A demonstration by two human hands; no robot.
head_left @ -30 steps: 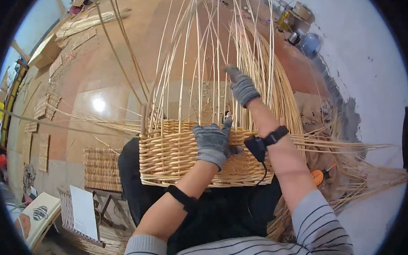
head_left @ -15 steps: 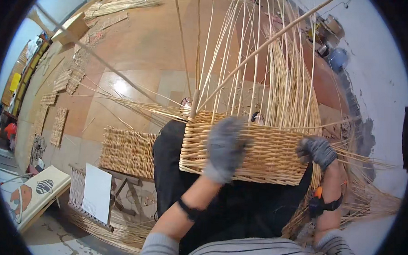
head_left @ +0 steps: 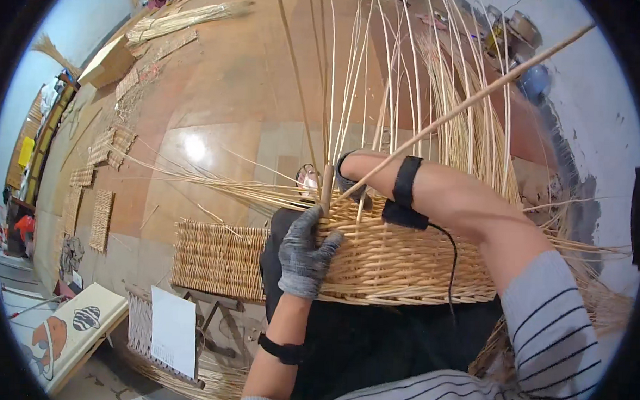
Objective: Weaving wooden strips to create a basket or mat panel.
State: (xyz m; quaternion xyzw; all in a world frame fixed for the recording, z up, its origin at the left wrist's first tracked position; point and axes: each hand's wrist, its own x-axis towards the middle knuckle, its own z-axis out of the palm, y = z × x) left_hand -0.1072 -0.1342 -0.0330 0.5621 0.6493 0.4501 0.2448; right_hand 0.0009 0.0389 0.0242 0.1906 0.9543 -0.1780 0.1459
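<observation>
I have the honey-coloured wicker piece (head_left: 402,263) across the person's black-clad lap, pale upright rods (head_left: 396,90) rising from its far edge. The left hand (head_left: 307,252), in a grey knitted glove, is clamped on its left edge, thumb set apart on the front weave and fingers against the thick brown corner post (head_left: 326,189). The right hand (head_left: 353,188), gloved in grey too, is just behind that corner, mostly hidden by its own forearm; I cannot tell whether its fingers are together or apart.

Of containers, I get a tan cardboard box (head_left: 105,62) on the floor at far left, its contents hidden from me. For writing, a white paper sheet (head_left: 173,332) at lower left bears small print I cannot read; beside it, a cream flat-topped board (head_left: 72,332) carries an orange figure and a striped oval.
</observation>
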